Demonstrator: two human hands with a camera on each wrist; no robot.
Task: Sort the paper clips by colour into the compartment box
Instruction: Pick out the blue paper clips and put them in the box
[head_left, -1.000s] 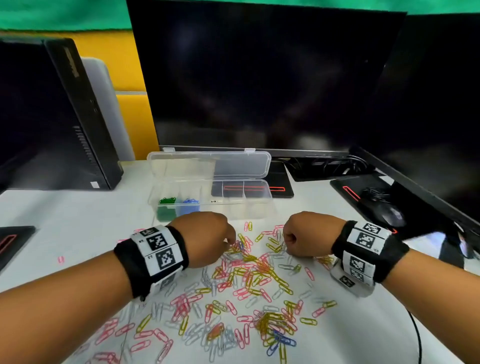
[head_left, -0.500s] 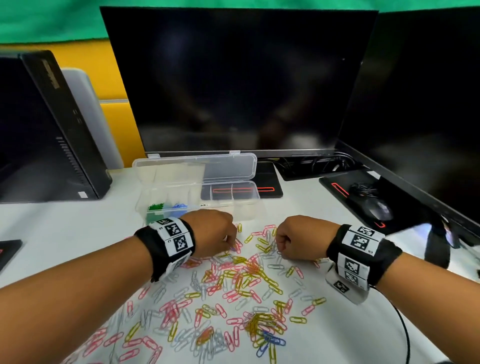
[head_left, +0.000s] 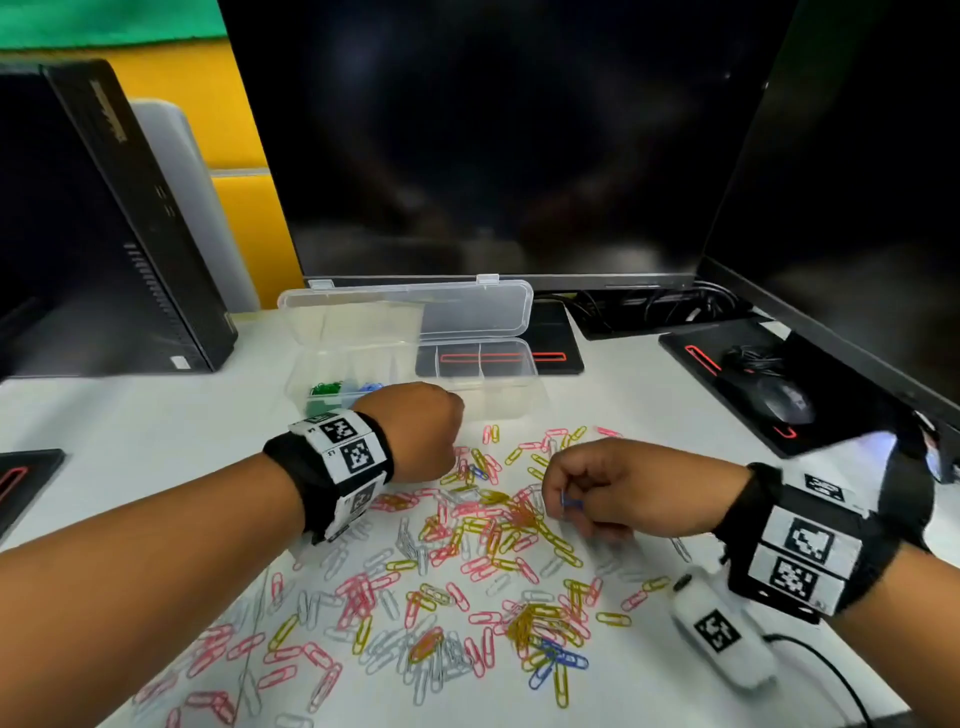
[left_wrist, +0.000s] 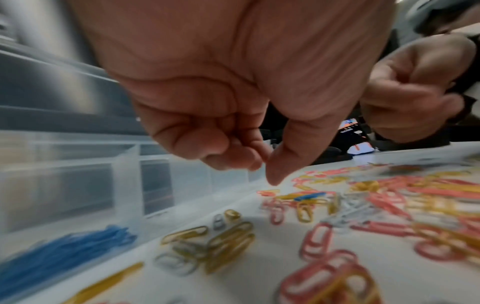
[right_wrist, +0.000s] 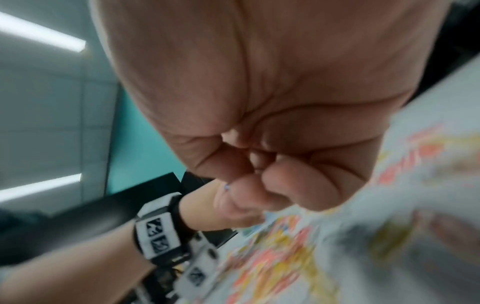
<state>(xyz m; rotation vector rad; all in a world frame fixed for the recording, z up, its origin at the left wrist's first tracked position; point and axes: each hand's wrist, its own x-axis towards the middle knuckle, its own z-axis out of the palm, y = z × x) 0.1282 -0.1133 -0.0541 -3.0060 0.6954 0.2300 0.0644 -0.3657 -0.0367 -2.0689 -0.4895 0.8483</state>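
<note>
Sorting is barely begun: only small green and blue heaps are lying in the left compartments of the clear plastic compartment box (head_left: 483, 395), standing open toward the bench's (head_left: 130, 447) far edge. The right hand (head_left: 618, 488) is pinching a small blue wire paper clip (head_left: 570, 503) above the scattered pile of pink, yellow, white and blue paper clips (head_left: 457, 582) covering the near middle. The left hand (head_left: 415, 426) is curling its fingers beside the box; whether it is holding anything cannot be told.

White desk (head_left: 130, 441); dark monitors (head_left: 493, 140); yellow-green wall (head_left: 104, 31) behind.
</note>
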